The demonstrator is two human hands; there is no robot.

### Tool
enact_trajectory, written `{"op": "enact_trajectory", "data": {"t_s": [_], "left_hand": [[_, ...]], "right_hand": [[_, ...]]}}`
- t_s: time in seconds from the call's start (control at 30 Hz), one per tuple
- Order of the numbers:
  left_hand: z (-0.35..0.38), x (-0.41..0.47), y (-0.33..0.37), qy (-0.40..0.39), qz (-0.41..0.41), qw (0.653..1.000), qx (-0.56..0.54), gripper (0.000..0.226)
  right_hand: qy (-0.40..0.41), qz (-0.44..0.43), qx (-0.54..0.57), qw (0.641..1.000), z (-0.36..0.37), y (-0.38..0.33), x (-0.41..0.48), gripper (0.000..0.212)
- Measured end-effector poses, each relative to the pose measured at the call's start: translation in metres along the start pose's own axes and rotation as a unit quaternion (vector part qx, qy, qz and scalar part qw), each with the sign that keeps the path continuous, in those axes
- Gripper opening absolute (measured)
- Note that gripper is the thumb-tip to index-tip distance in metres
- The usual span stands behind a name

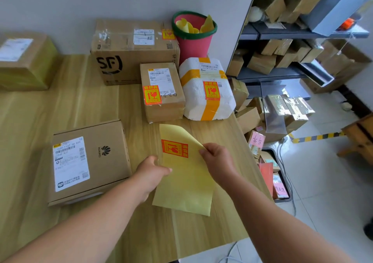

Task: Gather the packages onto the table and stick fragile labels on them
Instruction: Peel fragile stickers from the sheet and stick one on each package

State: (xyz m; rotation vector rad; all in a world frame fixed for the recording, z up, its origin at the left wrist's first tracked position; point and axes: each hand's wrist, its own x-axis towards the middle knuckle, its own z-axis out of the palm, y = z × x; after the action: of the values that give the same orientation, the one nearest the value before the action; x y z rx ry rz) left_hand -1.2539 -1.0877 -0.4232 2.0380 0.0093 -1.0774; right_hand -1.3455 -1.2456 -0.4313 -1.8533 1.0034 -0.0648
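Note:
My left hand (151,171) and my right hand (217,159) both hold a yellow backing sheet (187,184) above the wooden table (80,105). One orange fragile label (174,148) remains on the sheet near its top. My right fingers pinch the sheet's upper right edge beside that label. A flat Huawei carton (101,161) lies left of my hands with only a shipping label on it. A small brown box (161,93), a white foam box (205,89) and a big SF carton (133,50) each carry an orange fragile label. Another brown box (24,60) sits at the far left.
A pink bucket (193,40) with a green rim holds used yellow sheets at the table's back right. Metal shelves (292,32) full of parcels stand to the right. More parcels (268,117) are piled on the floor beside the table's right edge.

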Motion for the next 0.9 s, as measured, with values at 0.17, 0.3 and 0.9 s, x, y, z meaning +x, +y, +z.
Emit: {"op": "enact_trajectory", "data": {"t_s": [0.17,0.3,0.9], "left_hand": [[-0.014,-0.008,0.010,0.068,0.033,0.997,-0.025,0.072],[-0.027,-0.014,0.020,0.059,0.038,0.996,-0.061,0.053],[-0.030,-0.054,0.034,0.049,0.141,0.981,-0.121,0.010]], "right_hand": [[-0.025,0.022,0.066,0.997,-0.010,-0.024,-0.013,0.018],[-0.059,0.030,0.127,0.990,-0.015,-0.042,-0.024,0.018],[0.043,-0.289,-0.142,0.946,0.022,-0.075,-0.055,0.016]]}}
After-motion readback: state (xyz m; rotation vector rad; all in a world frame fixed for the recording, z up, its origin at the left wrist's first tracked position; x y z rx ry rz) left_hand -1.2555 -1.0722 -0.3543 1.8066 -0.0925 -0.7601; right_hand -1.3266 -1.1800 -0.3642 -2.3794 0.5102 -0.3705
